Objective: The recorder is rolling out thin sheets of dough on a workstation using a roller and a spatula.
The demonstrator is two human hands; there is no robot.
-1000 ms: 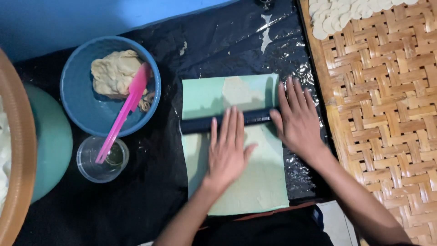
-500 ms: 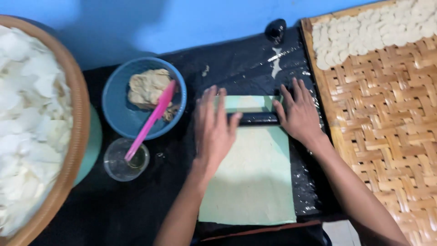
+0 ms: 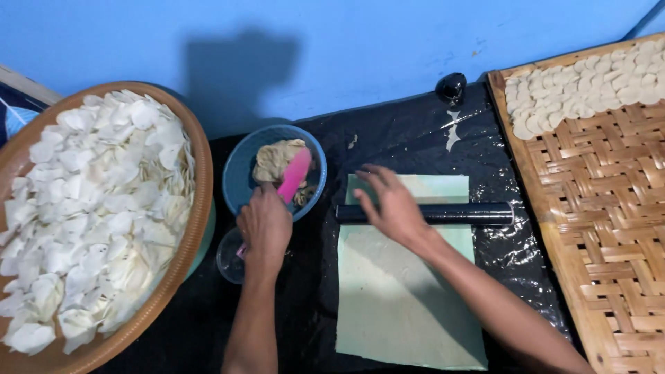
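Black rolling pin (image 3: 443,213) across far end of pale green sheet (image 3: 409,291), under right hand (image 3: 391,206), fingers flat and spread. Left hand (image 3: 264,225) closed on pink spatula (image 3: 291,179), probably over dough lump (image 3: 276,159) in blue bowl (image 3: 242,173). Woven tray (image 3: 596,208) right: one far corner filled with discs, rest bare.

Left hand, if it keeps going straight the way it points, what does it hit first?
The left hand points up-frame, gripping the pink spatula. Straight ahead it would first meet the blue bowl, then likely the dough lump inside; depth is unclear.
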